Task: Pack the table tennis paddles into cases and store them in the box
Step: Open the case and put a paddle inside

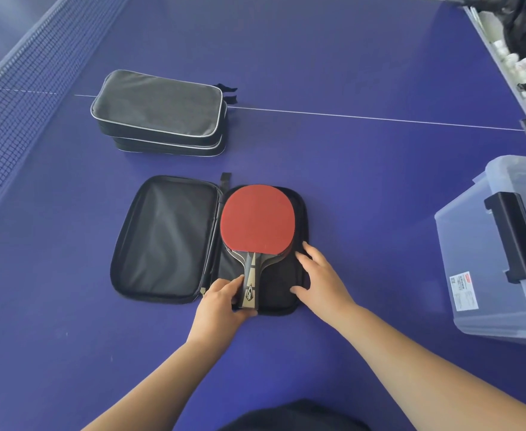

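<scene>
Paddle going into its open case — the packing step, not yet the box.

Head view: in the middle of the frame an open case (165, 241) lies flat on the blue table (364, 73), and a red paddle (257, 217) lies on its right half, handle pointing to the bottom of the frame. It looks like a second paddle sits under it, but I cannot be sure. The left hand (221, 301) is curled round the end of the handle, holding it. The right hand (320, 275) lies flat on the case just beside the paddle, fingers straight and spread, holding nothing. Next, I think, the paddle needs a nudge to sit straight — then the left flap folds over and zips. Two closed cases (157, 112) are stacked at the upper left. The clear box (500, 244) waits at the right edge, lid on.
</scene>
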`<action>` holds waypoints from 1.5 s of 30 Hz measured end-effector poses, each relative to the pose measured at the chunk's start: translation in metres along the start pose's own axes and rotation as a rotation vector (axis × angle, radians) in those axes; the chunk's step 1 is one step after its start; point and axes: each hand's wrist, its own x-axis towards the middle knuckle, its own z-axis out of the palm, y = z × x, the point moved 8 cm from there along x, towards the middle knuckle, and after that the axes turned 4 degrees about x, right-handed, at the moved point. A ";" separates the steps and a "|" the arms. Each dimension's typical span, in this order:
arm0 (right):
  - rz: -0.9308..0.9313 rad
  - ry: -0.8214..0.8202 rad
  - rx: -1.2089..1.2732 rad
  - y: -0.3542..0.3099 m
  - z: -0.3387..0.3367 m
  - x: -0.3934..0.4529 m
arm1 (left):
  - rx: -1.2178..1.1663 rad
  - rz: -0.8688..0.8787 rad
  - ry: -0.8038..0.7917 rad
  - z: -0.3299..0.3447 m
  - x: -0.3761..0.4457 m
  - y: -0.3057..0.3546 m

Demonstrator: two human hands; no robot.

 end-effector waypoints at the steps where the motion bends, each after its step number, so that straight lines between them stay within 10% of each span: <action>1: 0.002 0.003 -0.002 0.000 0.000 0.000 | 0.003 -0.004 0.003 0.000 0.001 -0.001; 18: 0.072 0.039 -0.025 -0.001 0.007 -0.004 | 0.052 -0.040 -0.058 0.004 0.009 -0.009; 24: -0.029 0.361 -0.052 -0.022 -0.003 -0.022 | 0.082 -0.027 -0.007 0.002 -0.001 0.001; 45: 0.017 0.204 -0.072 -0.015 0.023 -0.025 | 0.187 -0.049 0.096 0.000 -0.010 0.013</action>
